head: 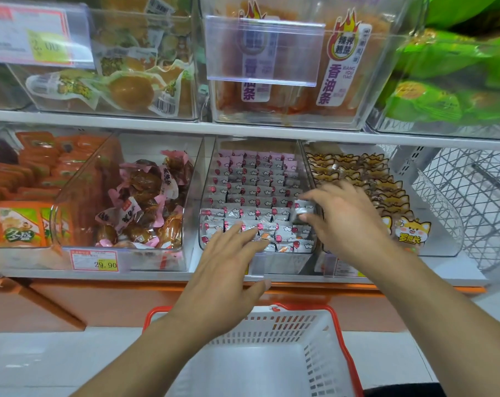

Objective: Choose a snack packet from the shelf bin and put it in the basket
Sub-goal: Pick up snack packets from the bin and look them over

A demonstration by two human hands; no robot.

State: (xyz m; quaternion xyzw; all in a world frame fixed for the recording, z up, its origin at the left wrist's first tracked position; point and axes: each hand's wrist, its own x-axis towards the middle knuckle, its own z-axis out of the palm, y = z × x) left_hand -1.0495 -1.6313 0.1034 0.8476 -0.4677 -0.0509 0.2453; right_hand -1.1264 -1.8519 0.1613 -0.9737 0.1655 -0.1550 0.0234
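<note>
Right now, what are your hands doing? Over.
Right hand pinching small white snack packet over clear shelf bin. Left hand open, fingers on front packets. White red-rimmed basket below, nothing blocking.

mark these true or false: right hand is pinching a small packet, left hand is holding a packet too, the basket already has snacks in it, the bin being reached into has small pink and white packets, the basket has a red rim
1. The right hand pinches a small packet: true.
2. The left hand holds a packet too: false; its fingers lie straight over the front packets and grip nothing.
3. The basket already holds snacks: false; no packet shows inside.
4. The reached-into bin holds small pink and white packets: true.
5. The basket has a red rim: true.
</note>
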